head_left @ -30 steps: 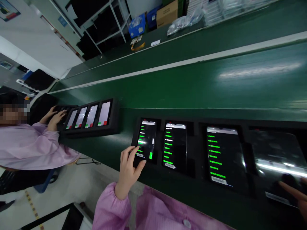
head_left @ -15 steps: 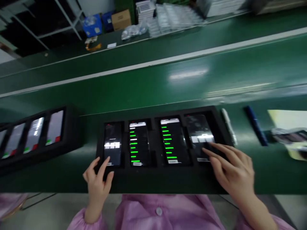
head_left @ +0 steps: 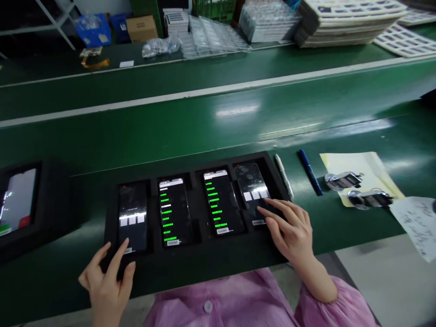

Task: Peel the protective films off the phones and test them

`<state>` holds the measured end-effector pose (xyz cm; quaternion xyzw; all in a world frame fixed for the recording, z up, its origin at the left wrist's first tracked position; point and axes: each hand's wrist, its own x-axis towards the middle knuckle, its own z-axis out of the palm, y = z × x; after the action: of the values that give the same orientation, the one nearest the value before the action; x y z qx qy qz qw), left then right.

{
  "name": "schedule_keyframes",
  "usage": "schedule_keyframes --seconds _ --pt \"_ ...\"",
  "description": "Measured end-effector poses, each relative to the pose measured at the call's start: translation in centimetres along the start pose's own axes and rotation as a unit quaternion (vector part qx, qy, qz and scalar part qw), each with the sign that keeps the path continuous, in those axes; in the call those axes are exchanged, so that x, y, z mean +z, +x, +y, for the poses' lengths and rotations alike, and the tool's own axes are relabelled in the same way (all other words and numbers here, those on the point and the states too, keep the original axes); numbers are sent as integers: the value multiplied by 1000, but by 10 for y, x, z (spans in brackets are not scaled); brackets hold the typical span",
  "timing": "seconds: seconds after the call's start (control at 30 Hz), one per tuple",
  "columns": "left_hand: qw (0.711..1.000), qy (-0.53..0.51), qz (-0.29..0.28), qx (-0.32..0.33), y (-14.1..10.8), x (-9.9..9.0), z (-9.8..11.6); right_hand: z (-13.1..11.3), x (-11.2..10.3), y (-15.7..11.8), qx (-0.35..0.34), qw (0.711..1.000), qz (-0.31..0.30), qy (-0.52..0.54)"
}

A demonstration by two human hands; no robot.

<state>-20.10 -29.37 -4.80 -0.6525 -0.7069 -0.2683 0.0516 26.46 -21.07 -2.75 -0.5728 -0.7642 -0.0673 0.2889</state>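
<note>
A glossy dark green surface (head_left: 170, 131) with a pale stripe along it carries a long black foam tray (head_left: 194, 254), a slim silver pen (head_left: 284, 176), a navy-blue pen (head_left: 309, 172), a pale yellow paper sheet (head_left: 350, 163) and a white handwritten sheet (head_left: 417, 227) at its corner.

1. We see a bright indoor scene lit from above, with a pale streak of glare lying across the green workbench belt (head_left: 235, 110).
2. We catch softer reflections on the glossy phone screens (head_left: 250, 181), which glow against the dark foam tray (head_left: 204, 254).
3. We find the shadows faint, while the wide lens bends straight lines and softens detail towards the frame edges.
</note>
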Motion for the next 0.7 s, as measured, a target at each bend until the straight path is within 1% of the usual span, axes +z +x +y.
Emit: schedule_keyframes --seconds 0.23,0.33,0.43,0.47,0.53,0.6,0.63,0.7 --pt "1000 -6 -3 5 -1 0 -1 0 -5 5 2 1000 -24 -8" --pt "1000 0 -3 11 0 -1 0 -1 -7 11 19 999 -44 -21" --pt "1000 3 -2 17 1 -1 1 -9 -9 21 21 997 -52 -54" --pt "1000 4 -1 22 2 -1 2 -14 -8 25 10 997 -49 -57" --pt "999 8 3 36 3 -2 3 -27 -7 32 -32 998 -51 -32" --pt "999 12 5 46 4 -3 5 -41 -3 39 -84 994 -73 3" --pt "999 14 6 47 5 -3 6 -47 0 42 -100 991 -87 10" --pt "999 17 6 46 5 -4 6 -55 5 45 -111 989 -98 8"
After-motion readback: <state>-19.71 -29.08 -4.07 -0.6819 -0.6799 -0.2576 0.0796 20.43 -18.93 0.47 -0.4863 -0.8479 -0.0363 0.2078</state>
